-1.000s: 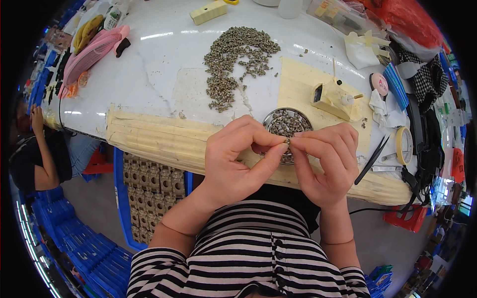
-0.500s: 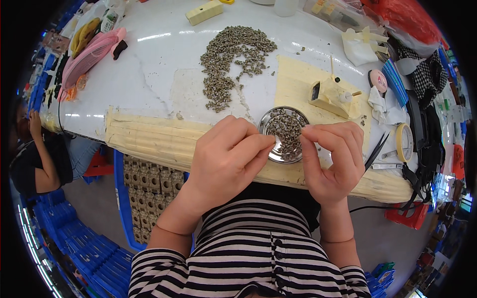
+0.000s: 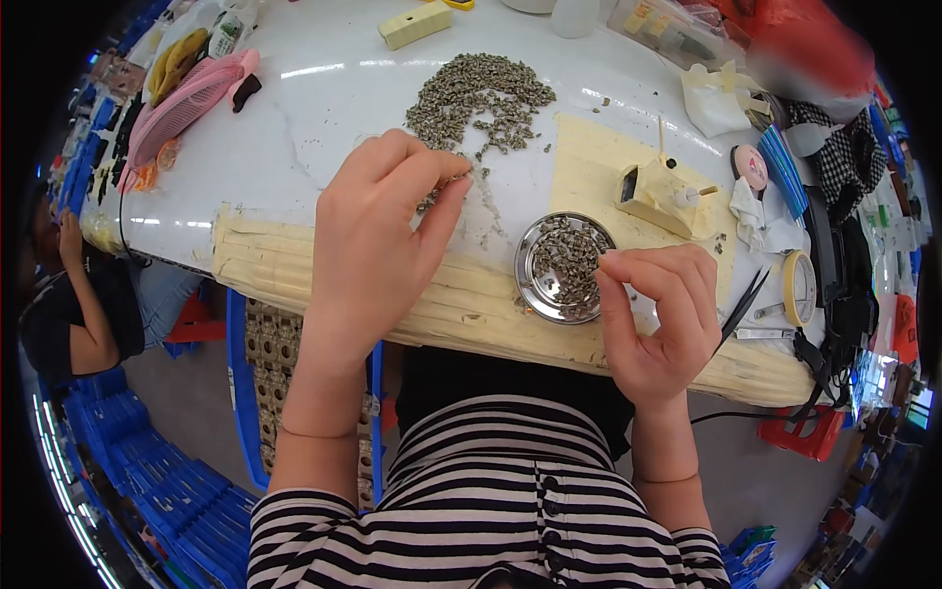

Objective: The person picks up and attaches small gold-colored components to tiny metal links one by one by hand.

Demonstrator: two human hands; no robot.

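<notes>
Left fingers [image 3: 438, 169] together, right fingers [image 3: 628, 263] together at round dish [image 3: 532, 292] of metal parts [image 3: 565, 249]

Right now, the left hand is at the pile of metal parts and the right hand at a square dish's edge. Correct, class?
Not quite: the head view shows the dish is round, not square. The left hand is at the pile, the right hand at the dish's edge.

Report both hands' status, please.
Left hand at heap of small silvery metal parts. Right hand at round silver metal dish. Grips unclear. Nothing visibly blocking.
</notes>
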